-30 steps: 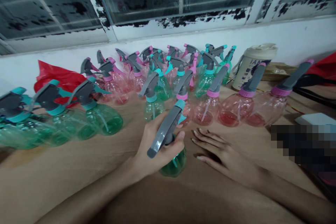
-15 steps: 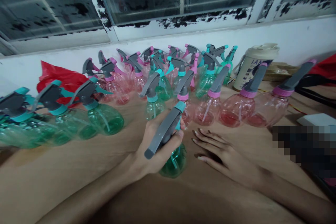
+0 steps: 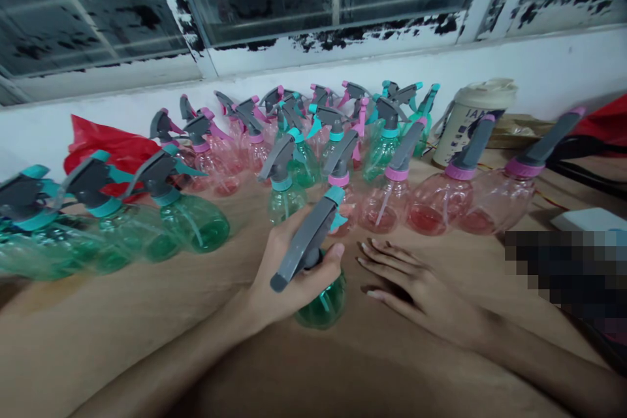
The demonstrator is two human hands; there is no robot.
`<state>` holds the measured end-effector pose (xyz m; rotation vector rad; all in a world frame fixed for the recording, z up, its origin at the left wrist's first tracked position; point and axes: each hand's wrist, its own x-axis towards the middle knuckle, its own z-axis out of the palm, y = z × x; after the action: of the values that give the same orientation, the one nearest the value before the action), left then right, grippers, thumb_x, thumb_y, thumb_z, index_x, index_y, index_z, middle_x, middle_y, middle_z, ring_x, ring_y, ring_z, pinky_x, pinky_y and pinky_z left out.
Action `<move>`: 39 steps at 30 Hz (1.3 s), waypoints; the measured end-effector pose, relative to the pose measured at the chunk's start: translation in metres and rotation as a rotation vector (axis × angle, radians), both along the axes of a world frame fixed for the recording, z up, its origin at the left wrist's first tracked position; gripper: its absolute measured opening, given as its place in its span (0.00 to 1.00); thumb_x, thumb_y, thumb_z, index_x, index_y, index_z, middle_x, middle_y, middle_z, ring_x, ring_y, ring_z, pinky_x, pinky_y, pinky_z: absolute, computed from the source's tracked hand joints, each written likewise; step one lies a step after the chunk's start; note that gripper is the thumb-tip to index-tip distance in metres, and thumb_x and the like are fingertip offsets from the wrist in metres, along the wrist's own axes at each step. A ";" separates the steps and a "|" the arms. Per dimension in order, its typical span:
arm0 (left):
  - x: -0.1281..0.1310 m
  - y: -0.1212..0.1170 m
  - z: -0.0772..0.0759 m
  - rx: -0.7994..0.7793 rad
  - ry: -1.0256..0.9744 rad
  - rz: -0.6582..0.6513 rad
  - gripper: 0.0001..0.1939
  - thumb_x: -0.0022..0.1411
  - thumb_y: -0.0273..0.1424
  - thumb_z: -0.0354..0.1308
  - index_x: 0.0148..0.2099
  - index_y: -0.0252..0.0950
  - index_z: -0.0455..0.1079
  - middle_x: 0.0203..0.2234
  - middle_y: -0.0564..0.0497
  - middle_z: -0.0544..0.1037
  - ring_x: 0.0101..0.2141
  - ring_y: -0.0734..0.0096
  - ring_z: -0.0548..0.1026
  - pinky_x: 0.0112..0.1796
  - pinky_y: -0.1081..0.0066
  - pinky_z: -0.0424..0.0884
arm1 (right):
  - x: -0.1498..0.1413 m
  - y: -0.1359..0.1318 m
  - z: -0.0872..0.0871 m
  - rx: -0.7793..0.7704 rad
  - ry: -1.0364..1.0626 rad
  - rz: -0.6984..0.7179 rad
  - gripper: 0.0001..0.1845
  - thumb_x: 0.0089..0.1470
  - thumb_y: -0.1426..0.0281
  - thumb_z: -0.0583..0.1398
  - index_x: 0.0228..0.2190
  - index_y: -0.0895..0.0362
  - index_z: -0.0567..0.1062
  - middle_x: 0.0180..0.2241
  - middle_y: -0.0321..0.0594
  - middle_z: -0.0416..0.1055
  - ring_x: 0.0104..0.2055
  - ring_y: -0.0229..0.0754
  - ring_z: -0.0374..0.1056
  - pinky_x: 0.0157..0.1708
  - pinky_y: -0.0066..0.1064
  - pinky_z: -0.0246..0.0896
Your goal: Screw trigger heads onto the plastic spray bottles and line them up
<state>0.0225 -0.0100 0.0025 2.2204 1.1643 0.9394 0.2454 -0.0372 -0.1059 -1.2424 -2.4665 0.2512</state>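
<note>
Green spray bottle near center, body roughly upright; can't tell if its base touches the table. Head's long axis runs 7 to 1 o'clock, teal nozzle aimed at 1, away from the person. Left hand is wrapped round the neck. Right hand, at 4 from the bottle: palm down, fingers half spread, empty. Pink bottles run 1 to 3, cup behind them at 2. Other green bottles at 9, red bag at 10.
</note>
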 end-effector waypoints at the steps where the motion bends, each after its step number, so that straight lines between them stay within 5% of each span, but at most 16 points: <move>1: 0.000 0.000 0.001 -0.002 -0.002 -0.001 0.12 0.54 0.32 0.52 0.43 0.39 0.65 0.23 0.55 0.69 0.17 0.74 0.63 0.20 0.72 0.65 | 0.000 0.000 0.000 0.001 0.005 0.000 0.26 0.59 0.60 0.52 0.58 0.51 0.58 0.59 0.37 0.57 0.62 0.46 0.49 0.59 0.46 0.50; 20: 0.004 -0.004 0.003 -0.106 -0.110 0.001 0.14 0.53 0.30 0.53 0.44 0.39 0.65 0.32 0.51 0.76 0.20 0.75 0.69 0.22 0.73 0.68 | 0.000 0.000 0.002 -0.015 0.004 -0.006 0.26 0.59 0.59 0.52 0.57 0.51 0.59 0.59 0.37 0.57 0.62 0.45 0.49 0.59 0.46 0.49; 33: -0.003 0.001 0.003 -0.133 -0.103 -0.047 0.02 0.54 0.31 0.51 0.30 0.41 0.59 0.25 0.54 0.71 0.29 0.68 0.72 0.31 0.68 0.69 | 0.000 0.000 -0.001 0.002 -0.005 0.002 0.26 0.59 0.59 0.52 0.57 0.52 0.59 0.59 0.37 0.57 0.62 0.46 0.49 0.59 0.47 0.49; 39: -0.003 0.002 0.008 -0.086 -0.024 -0.030 0.03 0.52 0.32 0.51 0.30 0.42 0.59 0.19 0.57 0.66 0.20 0.71 0.65 0.23 0.69 0.65 | 0.000 0.000 0.000 0.015 0.037 0.005 0.26 0.58 0.60 0.52 0.57 0.51 0.60 0.58 0.38 0.59 0.61 0.47 0.51 0.58 0.48 0.51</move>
<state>0.0198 -0.0083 0.0105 2.1472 1.1366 0.8852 0.2450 -0.0373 -0.1055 -1.2144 -2.4359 0.2545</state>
